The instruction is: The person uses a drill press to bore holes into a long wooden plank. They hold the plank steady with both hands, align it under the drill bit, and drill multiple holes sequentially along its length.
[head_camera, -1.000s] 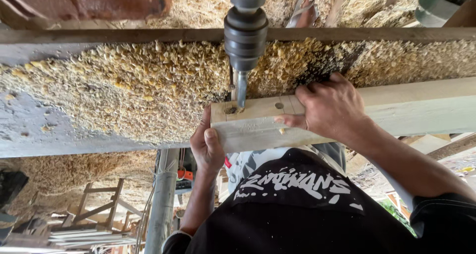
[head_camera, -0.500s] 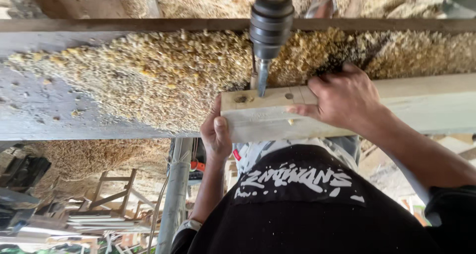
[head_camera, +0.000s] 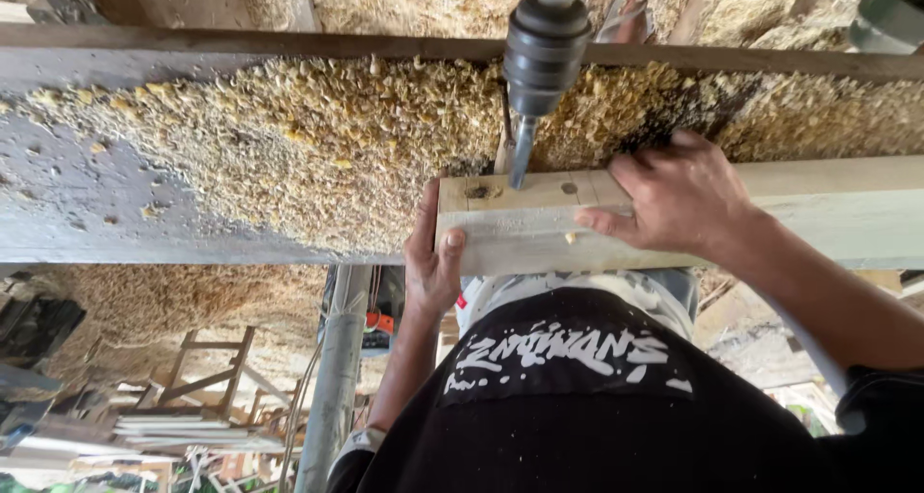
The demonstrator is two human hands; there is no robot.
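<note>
1. The left hand (head_camera: 430, 262) grips the cut end of the pale wooden beam (head_camera: 539, 225), its fingers wrapped round the end face with the thumb pressed on the near side.
2. The right hand (head_camera: 679, 199) lies flat on top of the beam, fingers together and curled over the far edge, thumb stretched along the near face.
3. Between the two hands, the drill bit (head_camera: 520, 156) under the grey chuck (head_camera: 545, 55) stands with its tip on the beam's top face.
4. Just left of the bit, towards the left fingers, one hole (head_camera: 477, 192) looks already bored; a small dark mark (head_camera: 569, 188) sits beside the right fingers. Judging by this, one hole is done, a second is in hand, and the marked spot is left.
5. Beyond the fingers, wood shavings (head_camera: 318, 137) heap thickly on the grey tabletop (head_camera: 87, 219).
6. No packages or signs are visible; only white lettering on the person's black shirt (head_camera: 577, 397).
</note>
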